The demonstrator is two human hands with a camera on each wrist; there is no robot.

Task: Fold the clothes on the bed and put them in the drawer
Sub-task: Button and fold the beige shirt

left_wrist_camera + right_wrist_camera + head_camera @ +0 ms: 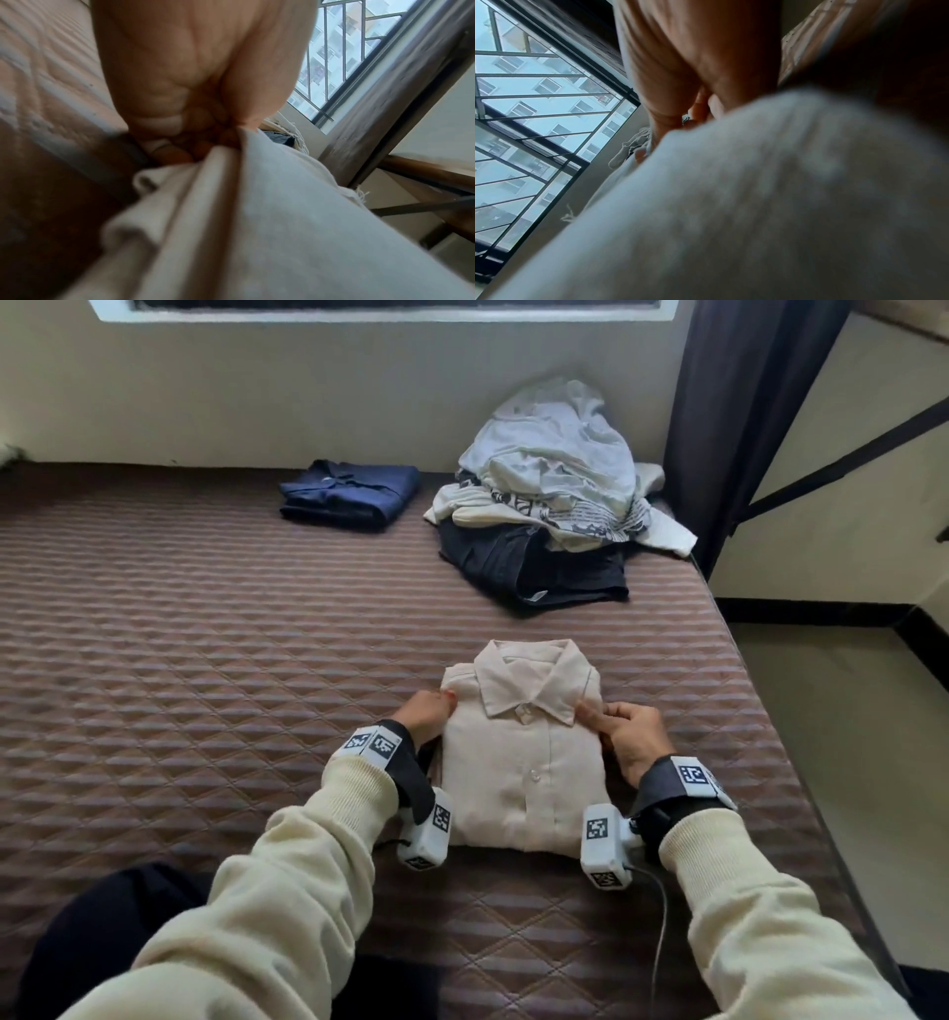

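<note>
A folded cream collared shirt (518, 762) lies front-up on the brown quilted bed (205, 660), collar away from me. My left hand (426, 711) pinches its left edge near the shoulder; the left wrist view shows curled fingers (164, 130) gripping layered cream fabric (257, 223). At the right edge beside the collar, my right hand (624, 729) grips the cloth with thumb and curled fingers. In the right wrist view the cream shirt (757, 203) fills the frame, blurred, under the right hand (700, 113).
A folded navy garment (349, 494) lies far left near the wall. A loose pile of white, printed and dark clothes (554, 505) sits at the back right. A dark curtain (739, 428) hangs at the right. The bed's right edge (739, 670) drops to the floor.
</note>
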